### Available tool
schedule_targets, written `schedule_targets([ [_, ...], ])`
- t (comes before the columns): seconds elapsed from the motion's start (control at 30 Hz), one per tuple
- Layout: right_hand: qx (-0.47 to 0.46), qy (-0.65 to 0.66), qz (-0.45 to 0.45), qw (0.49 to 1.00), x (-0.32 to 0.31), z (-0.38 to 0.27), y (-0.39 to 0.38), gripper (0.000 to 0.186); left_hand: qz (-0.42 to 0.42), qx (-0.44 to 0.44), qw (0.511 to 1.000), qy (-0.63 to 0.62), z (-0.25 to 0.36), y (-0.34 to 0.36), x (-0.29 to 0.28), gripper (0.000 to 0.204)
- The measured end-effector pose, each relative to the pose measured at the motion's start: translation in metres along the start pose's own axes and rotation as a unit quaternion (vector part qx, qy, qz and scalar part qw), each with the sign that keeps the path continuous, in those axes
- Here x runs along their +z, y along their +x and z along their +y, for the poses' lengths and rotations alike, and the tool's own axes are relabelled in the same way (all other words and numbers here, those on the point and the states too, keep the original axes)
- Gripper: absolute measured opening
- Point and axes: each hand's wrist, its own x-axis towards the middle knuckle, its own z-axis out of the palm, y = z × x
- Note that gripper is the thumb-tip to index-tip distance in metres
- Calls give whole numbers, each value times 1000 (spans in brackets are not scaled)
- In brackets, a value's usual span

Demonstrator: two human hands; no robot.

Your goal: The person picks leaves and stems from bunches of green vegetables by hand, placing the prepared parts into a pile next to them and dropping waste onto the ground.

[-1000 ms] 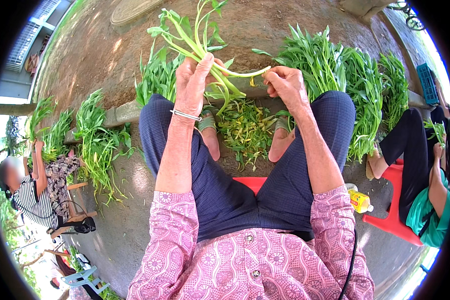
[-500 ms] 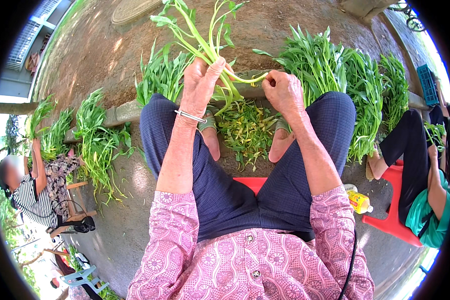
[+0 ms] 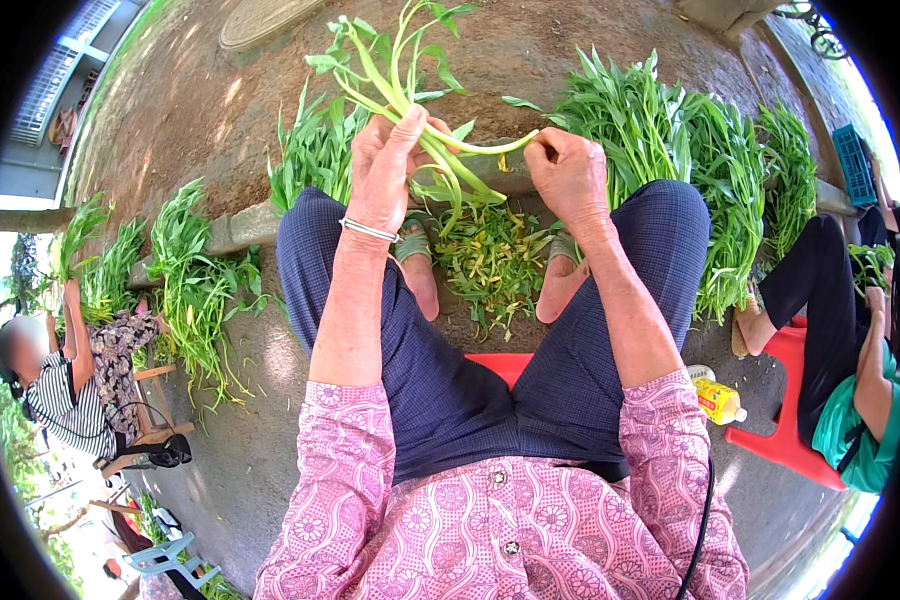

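Observation:
My left hand [image 3: 385, 170], wearing a thin silver bangle [image 3: 370, 228], grips a small bunch of green leafy stalks [image 3: 382, 72] with hollow pale stems. One stem [image 3: 485, 148] bends across to my right hand [image 3: 570, 175], whose thumb and forefinger pinch its end, the other fingers curled. A small yellowed bit [image 3: 503, 162] hangs under that stem. Below, a heap of green and yellow trimmings [image 3: 485, 270] lies on the ground between my sandalled feet.
Bundles of greens [image 3: 620, 130] line the concrete kerb [image 3: 255, 220]. Other people [image 3: 70, 400] sit at left and right [image 3: 870, 410] handling greens. A yellow-labelled bottle [image 3: 720, 400], a red stool [image 3: 785, 440] and a blue crate [image 3: 850, 165] are at right.
My left hand with the bunch shifted a little right, then back left. My right hand has stayed nearly in place, its fingers slightly more curled at the stem's end.

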Motion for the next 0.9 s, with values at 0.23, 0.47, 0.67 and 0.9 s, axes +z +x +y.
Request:
schedule_targets([
  [0.23,92,216,-5,972,-4,8,5,21,41,-3,995,-90,-4,6,-10,20],
  [0.47,133,264,-34,955,-15,6,2,22,96,31,961,-256,-5,14,-32,17],
  [0.67,40,222,-43,973,-3,-2,-8,16,89,39,941,-325,-5,17,-44,20],
  [0.9,153,397,-146,893,-4,-23,-12,21,87,38,933,-347,-7,16,-43,20],
])
